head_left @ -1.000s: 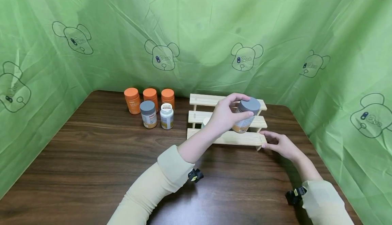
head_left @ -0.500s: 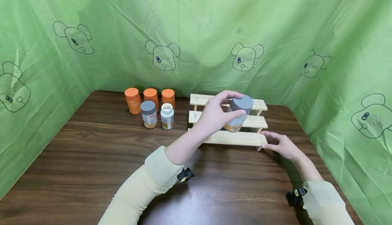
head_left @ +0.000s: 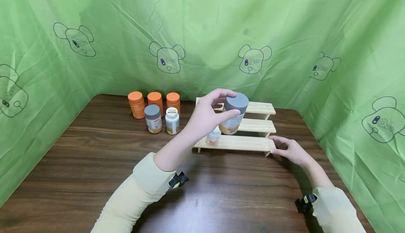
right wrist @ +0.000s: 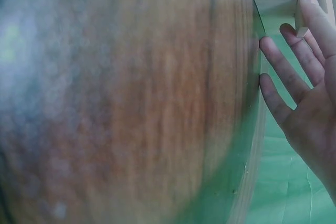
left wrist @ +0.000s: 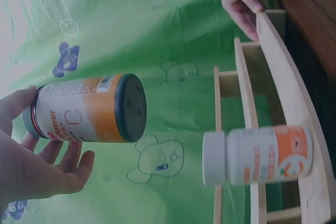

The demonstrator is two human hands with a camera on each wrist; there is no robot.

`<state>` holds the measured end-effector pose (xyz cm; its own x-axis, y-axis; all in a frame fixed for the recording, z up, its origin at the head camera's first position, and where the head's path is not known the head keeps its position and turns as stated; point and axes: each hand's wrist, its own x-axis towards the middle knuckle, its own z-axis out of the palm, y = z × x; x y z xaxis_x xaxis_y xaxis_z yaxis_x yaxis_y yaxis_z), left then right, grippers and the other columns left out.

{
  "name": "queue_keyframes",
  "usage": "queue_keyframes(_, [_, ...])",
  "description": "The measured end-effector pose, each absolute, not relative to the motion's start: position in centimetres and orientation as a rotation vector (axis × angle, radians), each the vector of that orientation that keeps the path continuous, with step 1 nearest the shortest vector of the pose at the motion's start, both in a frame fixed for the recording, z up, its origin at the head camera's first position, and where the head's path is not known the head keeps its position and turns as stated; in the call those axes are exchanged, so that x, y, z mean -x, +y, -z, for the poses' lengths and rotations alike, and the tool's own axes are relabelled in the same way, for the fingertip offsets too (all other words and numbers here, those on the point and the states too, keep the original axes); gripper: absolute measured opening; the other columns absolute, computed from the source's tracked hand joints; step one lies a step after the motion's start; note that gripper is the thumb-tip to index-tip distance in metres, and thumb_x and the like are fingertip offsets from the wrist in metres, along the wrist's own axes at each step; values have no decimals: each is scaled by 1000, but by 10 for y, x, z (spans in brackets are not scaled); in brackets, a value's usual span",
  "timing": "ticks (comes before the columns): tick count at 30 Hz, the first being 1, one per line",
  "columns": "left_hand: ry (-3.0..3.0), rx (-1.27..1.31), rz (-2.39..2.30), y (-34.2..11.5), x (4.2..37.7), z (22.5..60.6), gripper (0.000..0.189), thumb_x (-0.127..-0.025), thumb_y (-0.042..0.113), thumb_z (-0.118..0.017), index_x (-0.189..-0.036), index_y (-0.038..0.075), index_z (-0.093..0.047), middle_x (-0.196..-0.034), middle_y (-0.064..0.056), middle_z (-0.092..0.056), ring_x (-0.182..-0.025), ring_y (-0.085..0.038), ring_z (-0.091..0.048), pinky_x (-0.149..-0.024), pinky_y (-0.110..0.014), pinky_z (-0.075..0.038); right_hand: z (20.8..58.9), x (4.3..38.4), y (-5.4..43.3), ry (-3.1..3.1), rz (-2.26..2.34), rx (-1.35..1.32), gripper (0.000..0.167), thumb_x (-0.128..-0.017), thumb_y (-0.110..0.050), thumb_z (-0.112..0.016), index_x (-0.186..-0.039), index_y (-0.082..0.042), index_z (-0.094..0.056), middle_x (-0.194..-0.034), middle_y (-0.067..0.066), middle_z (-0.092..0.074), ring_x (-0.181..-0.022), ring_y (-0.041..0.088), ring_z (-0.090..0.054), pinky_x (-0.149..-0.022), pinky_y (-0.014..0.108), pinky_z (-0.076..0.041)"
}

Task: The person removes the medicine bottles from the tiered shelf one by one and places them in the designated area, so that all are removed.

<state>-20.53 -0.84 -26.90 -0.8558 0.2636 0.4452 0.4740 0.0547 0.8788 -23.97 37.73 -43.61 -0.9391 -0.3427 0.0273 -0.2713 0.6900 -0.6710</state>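
My left hand [head_left: 204,118] holds a grey-lidded supplement bottle [head_left: 231,121] by its lid, thumb in front and fingers behind. The bottle hangs slightly tilted above the left half of a three-tier wooden display shelf [head_left: 245,143]. In the left wrist view the held bottle [left wrist: 84,109] shows an orange and white label and a dark base, apart from the shelf. A small white bottle [head_left: 213,137] stands on the lowest tier at its left end, partly covered by the left hand. At that tier's right end, my right hand [head_left: 291,151] pinches the board between thumb and fingers.
Left of the shelf, three orange bottles [head_left: 136,106] stand in a back row. Before them stand another grey-lidded bottle [head_left: 153,121] and a white bottle [head_left: 172,122]. Green cloth [head_left: 209,32] encloses the brown wooden table [head_left: 95,169] behind and at both sides.
My left hand has carried the grey-lidded bottle leftward and slightly up, from the shelf's right part. The small white bottle on the lowest tier has come into sight. My right hand stays put.
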Motion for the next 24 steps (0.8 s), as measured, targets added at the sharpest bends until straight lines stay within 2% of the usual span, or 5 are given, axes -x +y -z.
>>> queue_keyframes(7, [-2128,787,1880,-27,204,268,38,-80,25,-77,-115,23,-63,-112,7,-66,-103,-8,-61,-93,-30,-47,434,238,377,2794,1083,507,54,-85,-28,-71,-134,-13,-53,-110,8,-66,-96,6,-59,-80,20,-47])
queue_keyframes(14, [-2146,798,1885,-48,201,267,36,-80,27,-76,-113,28,-62,-105,9,-68,-99,-10,-63,-89,-37,-49,434,237,377,2796,1083,520,53,-85,-27,-71,-133,-15,-53,-111,8,-66,-97,8,-60,-81,19,-46])
queue_keyframes(21, [-2159,772,1881,-67,188,254,38,-81,16,-75,-116,15,-61,-105,-2,-68,-98,-17,-61,-90,-35,-48,436,240,379,2806,1079,527,54,-84,-28,-72,-133,-15,-54,-109,6,-67,-96,5,-59,-82,22,-47])
queue_keyframes(24, [-2108,784,1864,-77,196,264,38,-79,17,-77,-115,18,-62,-103,-1,-68,-96,-15,-62,-91,-34,-48,436,240,379,2804,1084,539,54,-84,-28,-72,-133,-15,-53,-109,7,-67,-96,5,-60,-81,22,-47])
